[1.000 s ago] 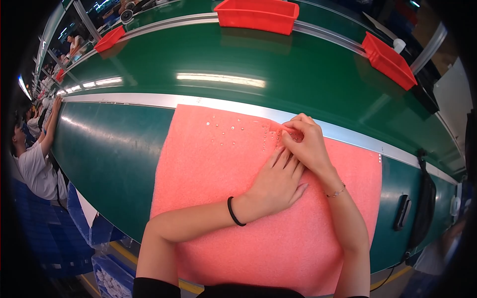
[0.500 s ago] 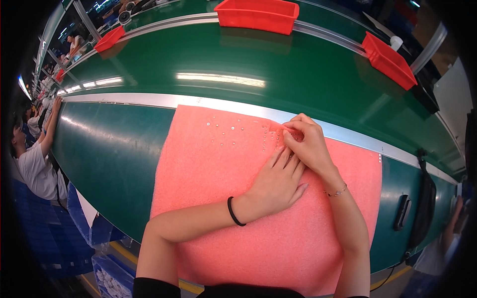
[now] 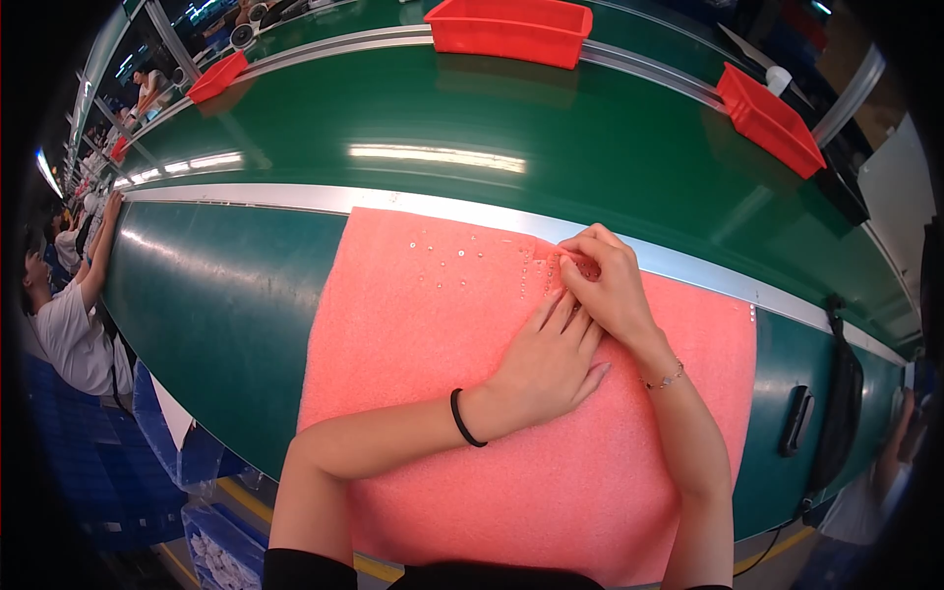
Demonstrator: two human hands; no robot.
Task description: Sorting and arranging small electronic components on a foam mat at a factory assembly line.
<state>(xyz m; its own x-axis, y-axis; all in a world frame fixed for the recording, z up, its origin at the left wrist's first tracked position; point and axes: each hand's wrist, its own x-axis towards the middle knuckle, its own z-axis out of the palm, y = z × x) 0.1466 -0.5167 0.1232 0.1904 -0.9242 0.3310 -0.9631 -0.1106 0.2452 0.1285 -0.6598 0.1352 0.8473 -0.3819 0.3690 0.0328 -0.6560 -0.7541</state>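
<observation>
A pink foam sheet lies over the green work surface in front of me. My left hand rests on it with the fingers stretched out, their tips close beneath my right hand. Thumb and forefinger of my right hand pinch a raised fold of the sheet near its far edge. My curled fingers partly hide what is inside that fold. Small round shiny pieces are scattered on the sheet to the left, and more sit in rows beside the pinch. They are too small to name.
Beyond a metal rail runs a glossy green belt. Red bins stand along its far side: one in the middle, one at right, one at left. A black device lies at right. Another person is at far left.
</observation>
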